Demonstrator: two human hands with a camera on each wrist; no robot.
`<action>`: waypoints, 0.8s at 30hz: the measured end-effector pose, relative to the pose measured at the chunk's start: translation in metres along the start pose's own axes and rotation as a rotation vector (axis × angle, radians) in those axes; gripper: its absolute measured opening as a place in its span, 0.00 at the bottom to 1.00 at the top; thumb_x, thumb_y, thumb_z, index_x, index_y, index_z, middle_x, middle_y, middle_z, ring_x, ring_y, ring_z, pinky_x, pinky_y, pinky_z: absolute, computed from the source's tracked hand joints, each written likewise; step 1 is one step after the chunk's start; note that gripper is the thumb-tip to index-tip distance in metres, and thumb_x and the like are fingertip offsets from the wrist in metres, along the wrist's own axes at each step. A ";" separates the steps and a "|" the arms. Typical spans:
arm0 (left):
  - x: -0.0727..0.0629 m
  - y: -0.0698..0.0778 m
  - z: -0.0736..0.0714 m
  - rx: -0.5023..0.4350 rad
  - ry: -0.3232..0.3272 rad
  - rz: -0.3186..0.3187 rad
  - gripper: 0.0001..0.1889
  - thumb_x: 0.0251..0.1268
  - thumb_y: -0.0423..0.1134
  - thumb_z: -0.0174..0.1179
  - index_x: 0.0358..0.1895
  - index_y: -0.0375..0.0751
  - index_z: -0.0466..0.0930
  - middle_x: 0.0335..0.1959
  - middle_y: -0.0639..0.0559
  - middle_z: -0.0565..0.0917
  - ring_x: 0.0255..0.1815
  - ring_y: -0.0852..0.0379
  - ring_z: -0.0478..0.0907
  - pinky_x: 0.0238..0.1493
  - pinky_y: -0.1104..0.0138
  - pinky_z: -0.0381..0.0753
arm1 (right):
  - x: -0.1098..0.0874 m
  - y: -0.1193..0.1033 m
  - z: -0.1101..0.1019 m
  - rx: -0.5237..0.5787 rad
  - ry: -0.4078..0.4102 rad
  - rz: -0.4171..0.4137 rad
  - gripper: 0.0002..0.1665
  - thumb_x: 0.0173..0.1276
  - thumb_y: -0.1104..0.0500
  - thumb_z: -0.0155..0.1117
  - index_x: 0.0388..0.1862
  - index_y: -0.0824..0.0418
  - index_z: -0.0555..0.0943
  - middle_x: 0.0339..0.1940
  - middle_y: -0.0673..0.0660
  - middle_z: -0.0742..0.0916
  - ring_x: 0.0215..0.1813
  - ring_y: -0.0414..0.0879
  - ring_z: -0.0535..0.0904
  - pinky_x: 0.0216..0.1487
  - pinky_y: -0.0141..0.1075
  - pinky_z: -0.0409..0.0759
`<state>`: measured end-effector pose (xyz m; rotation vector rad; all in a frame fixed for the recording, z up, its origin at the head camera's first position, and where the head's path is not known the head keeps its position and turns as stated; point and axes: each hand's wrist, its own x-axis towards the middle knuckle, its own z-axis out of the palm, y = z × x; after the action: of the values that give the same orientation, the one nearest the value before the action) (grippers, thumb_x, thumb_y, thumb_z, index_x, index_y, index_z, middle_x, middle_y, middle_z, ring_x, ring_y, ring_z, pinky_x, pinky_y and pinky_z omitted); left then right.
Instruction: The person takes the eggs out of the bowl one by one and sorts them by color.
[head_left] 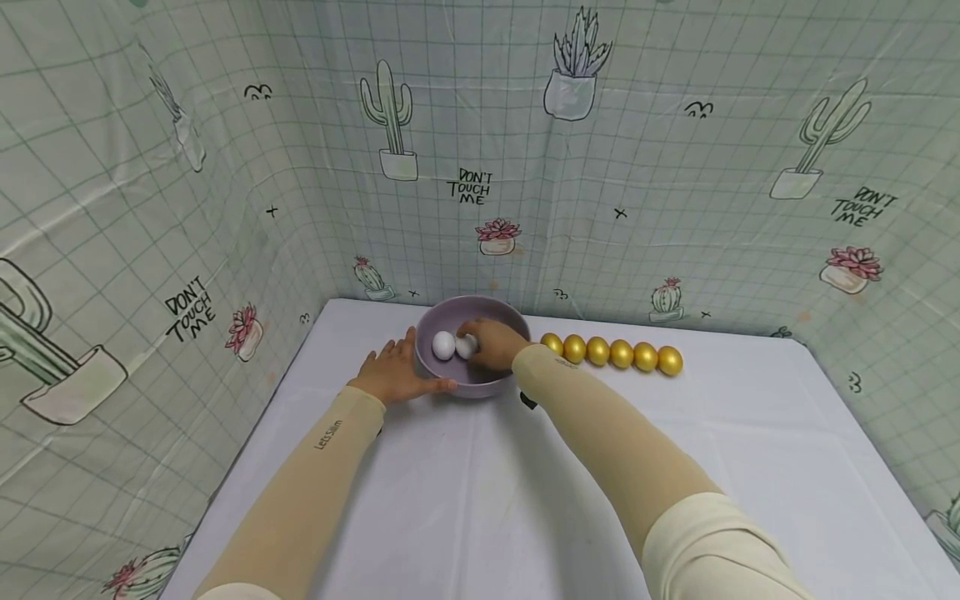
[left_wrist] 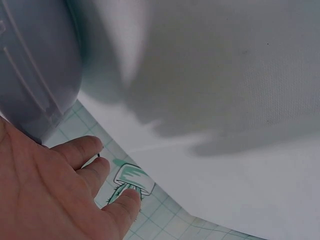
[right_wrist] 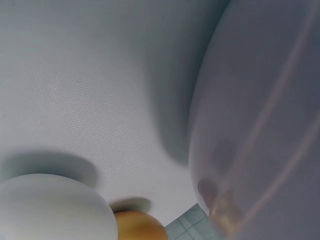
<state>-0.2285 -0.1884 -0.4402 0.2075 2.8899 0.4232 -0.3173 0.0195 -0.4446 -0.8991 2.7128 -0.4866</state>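
Note:
A mauve bowl (head_left: 480, 390) stands toward the back of the white table. My right hand (head_left: 497, 343) reaches into it from the right, its fingers around a white egg (head_left: 467, 347). Beside that egg, a second white egg (head_left: 443, 345) lies in the bowl. At the bowl's left side is my left hand (head_left: 393, 372), its thumb stretched along the front wall and its fingers extended by the rim. In the left wrist view these fingers (left_wrist: 122, 207) look straight and spread, with the palm right by the bowl (left_wrist: 40, 65).
Several gold eggs (head_left: 621, 353) stand in a row right of the bowl, partly behind my right forearm. The right wrist view shows a large pale rounded object (right_wrist: 55, 210) near a gold egg (right_wrist: 140, 227). A cactus-print cloth (head_left: 465, 150) hangs behind the table (head_left: 465, 500).

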 end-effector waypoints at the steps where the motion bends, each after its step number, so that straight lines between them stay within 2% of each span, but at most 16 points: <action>1: 0.000 0.000 0.000 0.002 0.003 0.001 0.72 0.46 0.84 0.53 0.80 0.33 0.34 0.77 0.34 0.56 0.78 0.37 0.50 0.73 0.40 0.48 | 0.000 0.000 0.000 -0.001 0.002 -0.001 0.29 0.65 0.61 0.71 0.66 0.58 0.77 0.64 0.55 0.80 0.68 0.48 0.72 0.70 0.40 0.66; 7: 0.001 0.000 0.001 0.005 0.012 0.002 0.71 0.46 0.84 0.54 0.80 0.32 0.35 0.77 0.33 0.57 0.77 0.37 0.51 0.72 0.39 0.49 | 0.001 0.000 0.002 0.004 0.012 -0.008 0.27 0.64 0.62 0.72 0.63 0.60 0.78 0.61 0.55 0.82 0.64 0.47 0.75 0.67 0.40 0.69; 17: 0.001 0.000 0.002 0.006 0.012 0.005 0.71 0.46 0.84 0.54 0.80 0.32 0.35 0.77 0.33 0.57 0.77 0.37 0.52 0.72 0.39 0.49 | 0.001 0.002 0.008 -0.021 0.037 -0.020 0.29 0.61 0.63 0.74 0.62 0.60 0.79 0.59 0.55 0.84 0.62 0.49 0.77 0.66 0.40 0.70; 24: 0.001 0.000 0.002 0.008 0.006 0.000 0.71 0.46 0.84 0.53 0.80 0.32 0.35 0.77 0.33 0.56 0.77 0.37 0.51 0.72 0.40 0.49 | -0.003 -0.002 0.006 0.018 0.019 0.030 0.29 0.61 0.64 0.74 0.62 0.58 0.78 0.57 0.55 0.84 0.58 0.48 0.78 0.63 0.41 0.72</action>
<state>-0.2292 -0.1879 -0.4419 0.2074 2.8977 0.4124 -0.3121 0.0181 -0.4491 -0.8518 2.7305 -0.5150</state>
